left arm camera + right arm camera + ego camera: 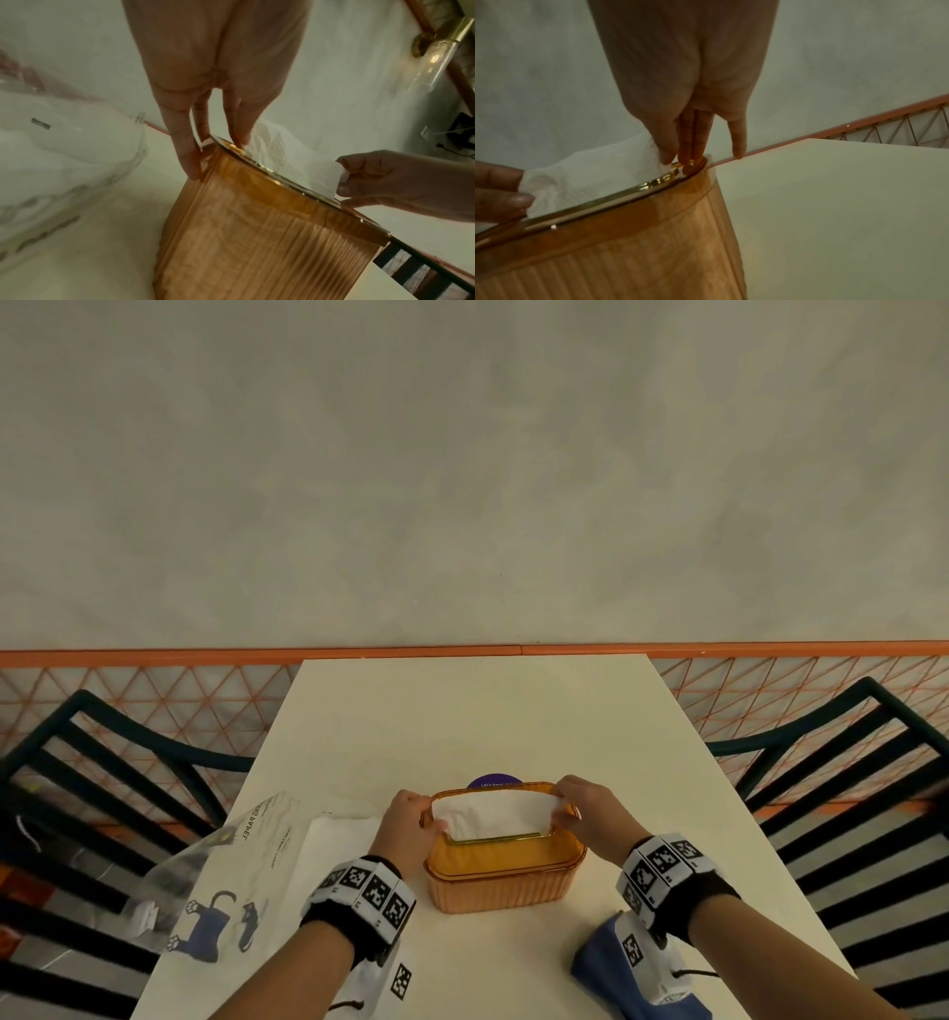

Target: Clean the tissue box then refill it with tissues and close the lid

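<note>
Two hands: both are set at the ends of the ribbed amber translucent plastic tissue box (500,873), which stands on the pale rectangular table (477,711)
Left hand (408,824): the near-left corner of the white embossed tissue sheet (490,816) is pinched between thumb and fingers; the little finger is laid straight down the box's end wall, apparently to steady it
Right hand (585,806): the opposite corner is pinched with fingers pointing down at the rim, so the sheet is held taut across its width
Gold-trimmed slot (652,184): the tissue is drawn up through it; the lid is judged already seated
Clear printed tissue packaging (226,880): left lying beside the box at the left
Blue cloth (606,963): laid near the right wrist
</note>
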Demonstrator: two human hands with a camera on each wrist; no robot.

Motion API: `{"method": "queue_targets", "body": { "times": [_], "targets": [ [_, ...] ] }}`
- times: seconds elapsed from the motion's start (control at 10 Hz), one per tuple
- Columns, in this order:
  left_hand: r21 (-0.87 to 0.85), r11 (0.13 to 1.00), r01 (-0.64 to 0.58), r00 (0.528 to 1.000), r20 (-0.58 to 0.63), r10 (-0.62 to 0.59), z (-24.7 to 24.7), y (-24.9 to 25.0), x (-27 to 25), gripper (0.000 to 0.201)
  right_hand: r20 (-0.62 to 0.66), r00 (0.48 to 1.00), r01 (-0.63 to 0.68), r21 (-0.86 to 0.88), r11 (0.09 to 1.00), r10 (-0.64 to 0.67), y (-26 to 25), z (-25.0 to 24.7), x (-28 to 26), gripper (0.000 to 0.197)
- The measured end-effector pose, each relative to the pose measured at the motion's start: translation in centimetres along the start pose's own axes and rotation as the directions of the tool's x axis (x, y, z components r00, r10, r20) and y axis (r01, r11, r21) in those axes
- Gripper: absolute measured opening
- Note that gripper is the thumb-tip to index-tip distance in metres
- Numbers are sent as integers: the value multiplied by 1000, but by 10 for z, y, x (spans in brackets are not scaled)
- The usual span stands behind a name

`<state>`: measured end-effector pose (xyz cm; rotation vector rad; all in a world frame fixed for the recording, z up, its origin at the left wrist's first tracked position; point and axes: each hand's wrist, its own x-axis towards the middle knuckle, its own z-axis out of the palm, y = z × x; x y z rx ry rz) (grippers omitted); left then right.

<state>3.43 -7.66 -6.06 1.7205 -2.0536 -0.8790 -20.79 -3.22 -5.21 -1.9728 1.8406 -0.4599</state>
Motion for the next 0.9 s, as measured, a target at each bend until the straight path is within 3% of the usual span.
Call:
{"method": "queue_targets", "body": {
  "times": [0.1, 0.2, 0.3, 0.7, 0.8, 0.9],
  "targets": [
    [19, 999, 39, 999, -25, -39, -2, 5, 5, 9, -38, 999, -22, 17, 1000, 23, 0, 1, 1, 19],
    [31, 998, 59, 998, -20, -58, -2, 9, 12, 19, -38, 998, -50, 14, 999, 51, 0, -2, 5, 19],
    [23, 998, 54, 998, -26, -53, -1, 13, 18, 9, -35, 997, -71, 19, 997, 72, 2, -6, 9, 18],
    [30, 998, 64, 998, -16, -63, -1, 15, 26, 11, -29, 994, -106, 34, 994, 107, 4, -11, 15, 18],
    [-63, 994, 86, 996, -12, -86, -3, 11, 27, 22, -29, 992, -124, 60, 991, 125, 3, -13, 16, 22],
    [-164, 984, 71, 994, -66, -83, -8, 6, 24, 10, -90, 988, -113, 112, 987, 123, 7, -17, 14, 25]
  ]
}}
